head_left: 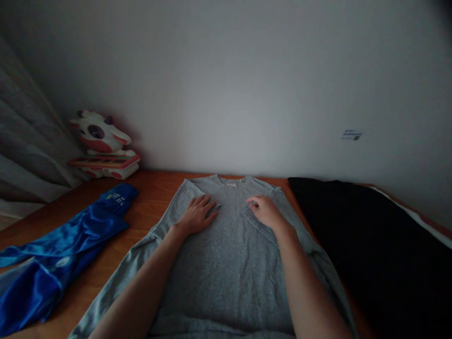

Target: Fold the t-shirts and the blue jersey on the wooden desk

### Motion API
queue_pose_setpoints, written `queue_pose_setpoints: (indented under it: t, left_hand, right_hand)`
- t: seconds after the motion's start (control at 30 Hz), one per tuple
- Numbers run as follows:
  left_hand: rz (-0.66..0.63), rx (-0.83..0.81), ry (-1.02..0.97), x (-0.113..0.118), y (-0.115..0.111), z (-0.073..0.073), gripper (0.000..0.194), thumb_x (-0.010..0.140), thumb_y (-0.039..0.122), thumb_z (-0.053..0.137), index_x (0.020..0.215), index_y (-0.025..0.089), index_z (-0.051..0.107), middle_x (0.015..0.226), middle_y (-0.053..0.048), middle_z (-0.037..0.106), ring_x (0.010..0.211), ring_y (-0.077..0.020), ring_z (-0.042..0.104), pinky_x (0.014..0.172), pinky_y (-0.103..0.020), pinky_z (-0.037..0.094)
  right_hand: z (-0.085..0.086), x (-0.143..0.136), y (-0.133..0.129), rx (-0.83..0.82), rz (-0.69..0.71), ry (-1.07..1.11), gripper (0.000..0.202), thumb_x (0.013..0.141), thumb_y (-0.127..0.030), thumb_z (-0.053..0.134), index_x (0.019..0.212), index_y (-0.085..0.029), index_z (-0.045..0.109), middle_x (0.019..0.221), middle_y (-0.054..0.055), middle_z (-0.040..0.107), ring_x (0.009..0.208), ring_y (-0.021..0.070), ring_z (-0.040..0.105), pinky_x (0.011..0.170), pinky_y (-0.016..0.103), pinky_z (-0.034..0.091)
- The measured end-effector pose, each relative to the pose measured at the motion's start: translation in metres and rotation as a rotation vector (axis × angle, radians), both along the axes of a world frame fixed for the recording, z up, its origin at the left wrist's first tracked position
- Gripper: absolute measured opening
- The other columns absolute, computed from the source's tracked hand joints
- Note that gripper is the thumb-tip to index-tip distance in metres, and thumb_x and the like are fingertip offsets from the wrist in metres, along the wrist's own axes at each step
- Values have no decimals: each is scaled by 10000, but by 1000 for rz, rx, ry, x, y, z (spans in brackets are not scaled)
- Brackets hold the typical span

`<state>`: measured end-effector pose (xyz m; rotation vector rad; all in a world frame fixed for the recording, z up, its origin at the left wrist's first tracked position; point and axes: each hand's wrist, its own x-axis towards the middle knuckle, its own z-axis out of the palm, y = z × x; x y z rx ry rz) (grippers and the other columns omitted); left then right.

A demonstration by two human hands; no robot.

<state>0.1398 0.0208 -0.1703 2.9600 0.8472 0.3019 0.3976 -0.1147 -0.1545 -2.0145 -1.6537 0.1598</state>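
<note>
A grey shirt (229,254) lies spread on the wooden surface, its neckline toward the wall. Both of its sleeves are folded inward over the front. My left hand (198,214) rests flat on the left folded sleeve, fingers spread. Over the right folded sleeve is my right hand (264,209), its fingers curled with thumb and fingertips near each other by the sleeve's end. Whether any cloth is between those fingertips is too small to tell.
Blue shiny clothing (70,245) lies at the left on the wooden table (151,188). A cow-shaped toy keyboard (106,146) stands at the back left, near a curtain (28,122). Black cloth (367,245) covers the right side. The wall (233,94) bounds the back.
</note>
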Motion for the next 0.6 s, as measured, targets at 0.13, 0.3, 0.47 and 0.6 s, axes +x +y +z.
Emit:
queue_pose_setpoints:
  t: [0.13, 0.3, 0.47, 0.6]
  left_hand:
    - [-95, 75, -5, 6, -7, 11, 401, 1028, 384, 475, 1332, 210, 670, 1473, -125, 589, 1353, -322, 541, 1153, -512, 410]
    - [-85, 61, 2, 11, -12, 18, 336, 1014, 295, 482, 1235, 192, 714, 1186, -114, 733, 1097, -280, 668, 968, -417, 544]
    - [-68, 20, -46, 11, -14, 15, 305, 1000, 254, 501, 1217, 203, 709, 1139, -100, 747, 1075, -268, 677, 936, -393, 555]
    - [-53, 30, -91, 8, -18, 12, 292, 1003, 259, 502, 1201, 197, 708, 1131, -92, 744, 1060, -261, 672, 936, -391, 553]
  right_hand:
    - [6, -2, 0, -97, 124, -37, 159, 864, -153, 698, 973, -212, 797, 1034, 74, 768, 874, 190, 717, 821, 284, 527]
    - [11, -1, 4, -114, 172, -75, 105, 861, -129, 706, 856, -200, 783, 957, 61, 732, 811, 165, 684, 779, 261, 507]
    - [8, -7, 9, -83, 152, -81, 127, 923, -152, 639, 929, -170, 764, 1017, 86, 709, 865, 175, 682, 827, 290, 512]
    - [2, -9, -3, -27, 214, -41, 221, 955, -214, 614, 1149, -185, 714, 1203, 104, 674, 1054, 196, 676, 956, 330, 514]
